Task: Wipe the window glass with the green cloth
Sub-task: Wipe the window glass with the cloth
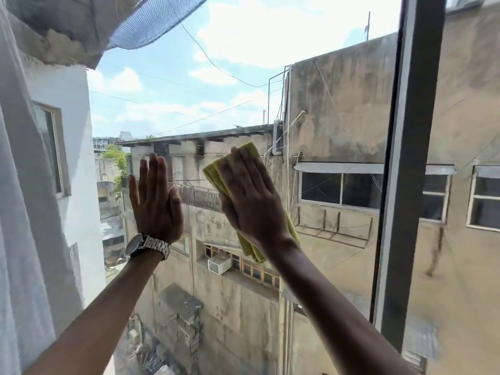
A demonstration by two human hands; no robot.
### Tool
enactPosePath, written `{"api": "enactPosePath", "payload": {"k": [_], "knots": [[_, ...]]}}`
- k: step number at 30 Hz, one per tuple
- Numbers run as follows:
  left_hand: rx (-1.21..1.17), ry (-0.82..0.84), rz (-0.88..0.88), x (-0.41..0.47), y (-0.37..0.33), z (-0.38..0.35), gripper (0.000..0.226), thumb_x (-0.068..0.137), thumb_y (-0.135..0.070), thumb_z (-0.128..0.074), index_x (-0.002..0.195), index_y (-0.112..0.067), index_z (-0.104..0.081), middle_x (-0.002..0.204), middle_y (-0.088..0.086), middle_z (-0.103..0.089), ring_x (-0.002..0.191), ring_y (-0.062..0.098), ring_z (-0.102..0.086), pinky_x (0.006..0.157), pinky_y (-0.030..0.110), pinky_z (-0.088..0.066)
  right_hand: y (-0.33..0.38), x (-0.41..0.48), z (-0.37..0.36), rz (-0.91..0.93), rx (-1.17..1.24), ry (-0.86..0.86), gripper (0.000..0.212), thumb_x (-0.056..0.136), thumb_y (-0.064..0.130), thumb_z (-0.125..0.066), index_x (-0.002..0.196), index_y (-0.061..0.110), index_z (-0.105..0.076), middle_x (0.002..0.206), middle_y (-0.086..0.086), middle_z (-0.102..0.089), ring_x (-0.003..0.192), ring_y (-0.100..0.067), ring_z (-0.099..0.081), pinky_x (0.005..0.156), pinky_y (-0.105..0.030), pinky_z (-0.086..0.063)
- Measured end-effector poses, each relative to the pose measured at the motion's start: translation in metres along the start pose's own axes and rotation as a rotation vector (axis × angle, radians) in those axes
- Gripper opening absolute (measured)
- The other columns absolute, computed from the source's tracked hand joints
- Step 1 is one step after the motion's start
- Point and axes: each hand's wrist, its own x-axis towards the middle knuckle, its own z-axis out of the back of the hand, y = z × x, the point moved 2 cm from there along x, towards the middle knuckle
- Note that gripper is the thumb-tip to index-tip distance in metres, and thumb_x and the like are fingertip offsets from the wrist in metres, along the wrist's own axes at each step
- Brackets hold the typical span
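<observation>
The window glass [216, 77] fills most of the view, with buildings and sky behind it. My right hand [249, 196] lies flat with fingers spread and presses the folded green cloth [213, 174] against the pane near the middle. The cloth shows above the fingertips, at the left of the hand, and below the wrist. My left hand [155, 201] rests palm-flat on the glass just left of it, fingers straight and pointing up, holding nothing. A metal watch [147, 246] sits on the left wrist.
A dark vertical window frame [405, 158] bounds the pane on the right, with another pane beyond it. A white sheer curtain [24, 212] hangs along the left edge, close to my left forearm.
</observation>
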Motion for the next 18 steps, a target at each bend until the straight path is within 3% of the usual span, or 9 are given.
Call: {"api": "enactPosePath", "payload": {"k": [4,6,10,12,15,18], "knots": [[0.022,0.024,0.027,0.002,-0.004,0.002,0.063,0.101,-0.035,-0.021,0.157,-0.006,-0.024,0.166,0.013,-0.026,0.157,0.026,-0.019,0.126,0.059,-0.017,-0.037,-0.119,0.034,-0.066,-0.065,0.041,0.059,0.098,0.029,-0.064,0.150,0.011,-0.045,0.160,-0.019,-0.037,0.152,-0.035,-0.030,0.126,-0.051,-0.029],[0.045,0.030,0.031,0.001,-0.002,0.000,0.064,0.101,-0.038,-0.019,0.158,-0.008,-0.021,0.167,0.012,-0.024,0.158,0.023,-0.017,0.127,0.057,-0.016,-0.053,-0.103,0.037,-0.069,-0.069,0.015,0.061,0.097,0.030,-0.064,0.151,0.010,-0.043,0.158,-0.020,-0.038,0.150,-0.035,-0.032,0.126,-0.051,-0.029],[0.041,0.008,0.010,-0.001,0.004,-0.006,0.064,0.102,-0.040,-0.017,0.159,-0.011,-0.019,0.168,0.009,-0.022,0.158,0.022,-0.015,0.128,0.054,-0.015,-0.060,0.002,0.027,-0.166,-0.074,-0.100,0.060,0.105,0.037,-0.045,0.157,0.011,-0.029,0.163,-0.021,-0.032,0.154,-0.035,-0.025,0.128,-0.051,-0.023],[0.039,-0.001,-0.006,-0.001,0.005,-0.006,0.063,0.102,-0.039,-0.019,0.159,-0.011,-0.019,0.168,0.010,-0.022,0.158,0.022,-0.015,0.127,0.055,-0.015,-0.059,0.000,0.022,-0.174,-0.057,-0.128,0.059,0.105,0.036,-0.044,0.158,0.012,-0.029,0.164,-0.018,-0.030,0.155,-0.032,-0.021,0.128,-0.050,-0.022],[0.040,0.007,-0.007,0.000,0.004,-0.004,0.063,0.103,-0.038,-0.019,0.159,-0.010,-0.017,0.168,0.011,-0.022,0.158,0.023,-0.015,0.128,0.055,-0.014,-0.029,-0.102,0.018,-0.137,-0.011,-0.013,0.058,0.104,0.031,-0.051,0.156,0.012,-0.034,0.165,-0.016,-0.030,0.155,-0.032,-0.022,0.125,-0.054,-0.029],[0.045,0.025,0.015,-0.002,0.001,-0.002,0.063,0.103,-0.038,-0.019,0.159,-0.010,-0.017,0.168,0.011,-0.021,0.158,0.024,-0.015,0.128,0.055,-0.015,-0.010,-0.183,0.027,-0.062,0.013,0.117,0.057,0.097,0.029,-0.065,0.149,0.013,-0.048,0.161,-0.014,-0.036,0.151,-0.033,-0.033,0.120,-0.054,-0.037]]}}
